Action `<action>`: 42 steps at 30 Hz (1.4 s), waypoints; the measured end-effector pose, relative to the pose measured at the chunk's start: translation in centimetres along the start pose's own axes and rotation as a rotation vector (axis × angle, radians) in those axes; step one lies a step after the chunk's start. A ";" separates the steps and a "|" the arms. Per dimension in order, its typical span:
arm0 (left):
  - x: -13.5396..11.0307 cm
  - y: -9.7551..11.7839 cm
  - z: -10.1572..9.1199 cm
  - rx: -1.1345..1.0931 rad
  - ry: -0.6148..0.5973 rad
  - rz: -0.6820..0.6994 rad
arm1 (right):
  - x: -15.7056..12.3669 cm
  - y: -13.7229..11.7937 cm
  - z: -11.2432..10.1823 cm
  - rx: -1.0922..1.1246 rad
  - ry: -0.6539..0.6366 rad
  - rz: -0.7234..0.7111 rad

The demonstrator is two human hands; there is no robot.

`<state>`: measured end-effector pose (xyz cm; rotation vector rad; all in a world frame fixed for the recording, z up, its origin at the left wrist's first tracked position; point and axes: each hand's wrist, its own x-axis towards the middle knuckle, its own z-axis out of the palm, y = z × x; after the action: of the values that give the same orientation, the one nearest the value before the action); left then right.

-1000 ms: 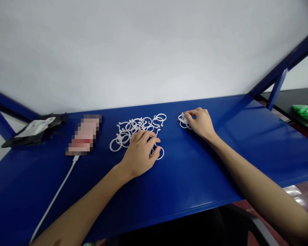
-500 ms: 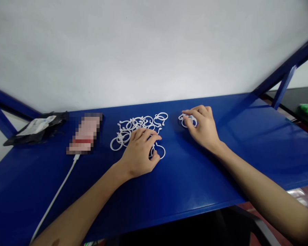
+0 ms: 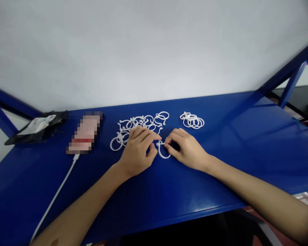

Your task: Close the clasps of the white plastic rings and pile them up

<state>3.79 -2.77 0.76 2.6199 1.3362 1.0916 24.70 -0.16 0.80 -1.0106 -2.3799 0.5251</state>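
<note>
Pinching, right hand: I see my right hand with thumb and forefinger closed on one white ring, near its knobbed end.
Left hand: palm down, my left hand lies over the near edge of the larger cluster; thumb and forefinger stand apart, tips just beside the white ring. Whether they touch it, I cannot tell; its other fingers hide what is beneath.
White ring: between my two hands, near the middle of the blue tabletop, in front of the other rings.
Larger cluster: rings tangled and overlapping, several with gaps showing, partly hidden by the left hand.
Smaller pile: beyond the right hand, the smaller pile overlaps in a short row, well apart from the larger cluster.
Step in hand: by my judgement, fingering a single ring at its ends, both hands meeting over it.
Next move: as I read it, calls for a light, steady fingertip pinch and the left fingertips kept aligned with the ring's end; the thin shape could slip or twist.
</note>
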 end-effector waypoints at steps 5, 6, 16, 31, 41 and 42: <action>-0.1 -0.1 -0.1 -0.093 0.004 0.020 | -0.2 -0.1 -0.6 0.162 0.051 0.032; -0.1 -0.1 -0.1 -0.102 0.010 0.029 | -0.2 -0.1 -0.6 0.193 0.055 0.025; 0.1 0.2 -0.2 -0.122 0.132 0.098 | -0.7 -0.5 -0.7 0.296 0.113 -0.163; -0.2 0.1 0.2 -0.075 0.124 0.057 | -0.9 -0.4 -1.4 0.090 0.070 -0.305; 0.0 -0.8 -0.6 0.068 -0.089 -0.005 | 0.5 4.6 -4.0 -0.500 0.232 0.042; 0.0 -0.8 -0.5 0.078 -0.125 -0.013 | 0.5 5.0 -4.2 -0.535 0.229 0.054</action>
<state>2.89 -2.43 0.90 2.6792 1.3949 0.8756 29.58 4.14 1.70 -1.2785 -2.3324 -0.2220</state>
